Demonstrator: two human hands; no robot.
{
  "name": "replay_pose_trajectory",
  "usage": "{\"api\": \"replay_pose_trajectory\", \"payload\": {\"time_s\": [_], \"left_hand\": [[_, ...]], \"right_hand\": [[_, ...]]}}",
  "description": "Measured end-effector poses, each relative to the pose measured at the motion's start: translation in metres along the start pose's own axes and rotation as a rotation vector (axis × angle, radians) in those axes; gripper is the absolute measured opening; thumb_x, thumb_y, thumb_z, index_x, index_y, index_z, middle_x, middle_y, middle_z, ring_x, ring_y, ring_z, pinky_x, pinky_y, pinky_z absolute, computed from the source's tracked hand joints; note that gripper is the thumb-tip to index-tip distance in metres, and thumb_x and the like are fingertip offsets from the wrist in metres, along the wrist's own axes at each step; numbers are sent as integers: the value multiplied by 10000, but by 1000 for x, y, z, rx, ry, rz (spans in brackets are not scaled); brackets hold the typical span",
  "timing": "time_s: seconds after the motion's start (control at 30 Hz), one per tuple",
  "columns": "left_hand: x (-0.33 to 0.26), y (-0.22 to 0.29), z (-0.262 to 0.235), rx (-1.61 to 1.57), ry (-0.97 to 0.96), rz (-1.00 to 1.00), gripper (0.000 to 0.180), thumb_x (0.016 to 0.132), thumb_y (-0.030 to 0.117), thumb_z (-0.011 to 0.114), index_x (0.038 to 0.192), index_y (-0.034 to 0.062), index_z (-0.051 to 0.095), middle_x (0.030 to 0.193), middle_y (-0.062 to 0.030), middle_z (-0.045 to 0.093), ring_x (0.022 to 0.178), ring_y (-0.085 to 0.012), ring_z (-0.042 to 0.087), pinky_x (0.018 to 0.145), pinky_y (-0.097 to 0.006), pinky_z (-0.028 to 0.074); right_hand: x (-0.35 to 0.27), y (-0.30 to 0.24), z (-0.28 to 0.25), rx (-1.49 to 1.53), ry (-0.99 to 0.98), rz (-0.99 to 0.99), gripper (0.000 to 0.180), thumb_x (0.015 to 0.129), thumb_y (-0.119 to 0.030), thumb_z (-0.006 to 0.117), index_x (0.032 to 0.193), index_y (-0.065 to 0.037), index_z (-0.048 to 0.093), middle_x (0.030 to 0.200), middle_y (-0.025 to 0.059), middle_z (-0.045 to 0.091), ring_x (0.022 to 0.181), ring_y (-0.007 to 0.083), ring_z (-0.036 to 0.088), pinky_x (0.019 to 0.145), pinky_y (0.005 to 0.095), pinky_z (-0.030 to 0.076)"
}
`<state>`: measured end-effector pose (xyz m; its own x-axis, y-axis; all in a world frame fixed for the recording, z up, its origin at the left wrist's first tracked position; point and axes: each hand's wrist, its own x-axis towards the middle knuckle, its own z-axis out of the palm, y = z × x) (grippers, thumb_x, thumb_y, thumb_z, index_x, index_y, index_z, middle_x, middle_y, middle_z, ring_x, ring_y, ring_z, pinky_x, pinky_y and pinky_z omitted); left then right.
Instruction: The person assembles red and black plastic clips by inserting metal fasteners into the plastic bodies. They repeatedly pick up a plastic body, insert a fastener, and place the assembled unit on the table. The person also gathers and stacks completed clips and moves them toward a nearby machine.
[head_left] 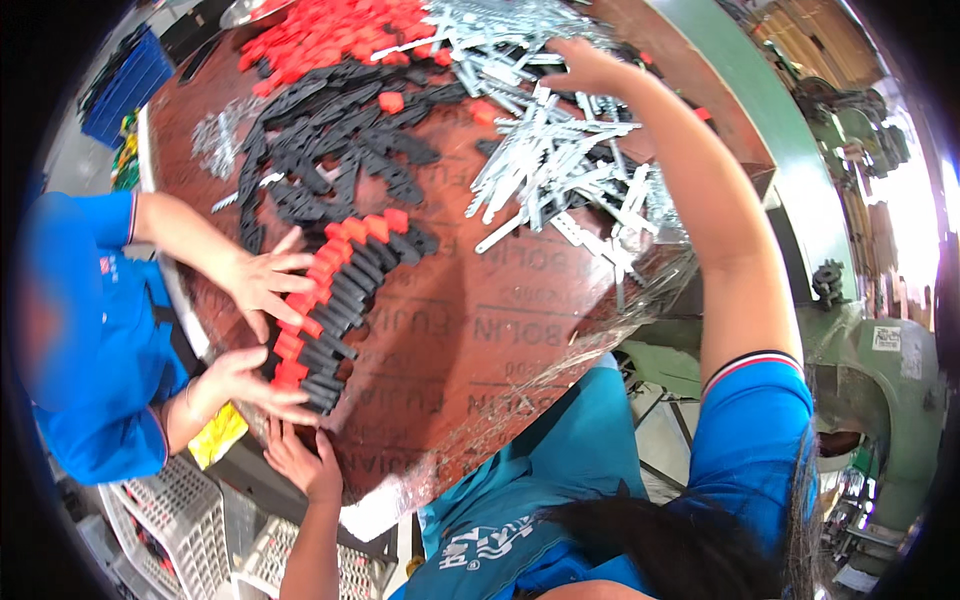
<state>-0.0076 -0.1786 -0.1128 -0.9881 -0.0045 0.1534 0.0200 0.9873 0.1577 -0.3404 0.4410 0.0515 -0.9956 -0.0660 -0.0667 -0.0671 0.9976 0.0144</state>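
Note:
My left hand (pixel 302 467) rests at the table's near left edge, fingers stretched out beside the near end of a curved row of black plastic parts (pixel 350 290) with red caps (pixel 325 265). Far to the right, my right hand (pixel 592 72) is spread over the edge of a big heap of silvery metal strips (pixel 540 150); I see nothing held in it. A co-worker's two hands (pixel 268 283) reach in from the left and lie along the red side of the row.
Behind the row lie loose black plastic parts (pixel 330 140) and a heap of red pieces (pixel 330 40). Small clear pieces (pixel 222 135) lie at the far left. White plastic crates (pixel 180 520) stand below the table's left edge. A green machine (pixel 860 390) stands at the right.

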Motion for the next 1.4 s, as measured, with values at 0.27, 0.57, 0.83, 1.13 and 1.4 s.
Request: {"api": "replay_pose_trajectory", "payload": {"time_s": [0.27, 0.57, 0.83, 1.13, 1.4], "left_hand": [[11, 10, -9, -21, -27, 89, 587, 901, 283, 577, 1389, -7, 430, 1475, -193, 400, 1396, -382, 337, 1124, -603, 201], [2, -1, -3, -29, -76, 13, 622, 876, 282, 565, 1384, -42, 407, 1473, -258, 371, 1401, -428, 303, 1138, -604, 164], [8, 3, -8, -13, -112, 35, 671, 904, 313, 527, 1451, -36, 354, 1509, -250, 349, 1402, -444, 292, 1150, -560, 170], [14, 12, -14, -26, -85, 62, 619, 893, 272, 541, 1427, -8, 402, 1496, -228, 372, 1397, -425, 316, 1146, -556, 188], [6, 12, -13, -3, -50, 33, 609, 872, 247, 597, 1418, 32, 431, 1498, -176, 394, 1421, -378, 317, 1143, -569, 173]], "right_hand": [[-63, 150, 110, -261, 15, 70, 319, 845, -248, 608, 1001, 27, 654, 1005, 228, 686, 965, 385, 658, 830, 480, 520], [-68, 168, 137, 352, 85, 927, 514, 748, -406, 678, 968, 56, 731, 1034, 262, 703, 1030, 394, 670, 930, 402, 518], [-46, 178, 152, 315, 228, 795, 893, 645, -388, 795, 1432, -106, 483, 1213, 195, 665, 1138, 306, 635, 956, 376, 493], [-79, 174, 116, 232, -137, 805, 494, 668, -362, 804, 982, 12, 731, 877, 125, 715, 774, 235, 678, 681, 405, 561], [-96, 111, 112, -86, -227, 984, 679, 818, -514, 635, 1363, -112, 582, 1476, 172, 468, 1391, 401, 375, 1119, 495, 351]]}}
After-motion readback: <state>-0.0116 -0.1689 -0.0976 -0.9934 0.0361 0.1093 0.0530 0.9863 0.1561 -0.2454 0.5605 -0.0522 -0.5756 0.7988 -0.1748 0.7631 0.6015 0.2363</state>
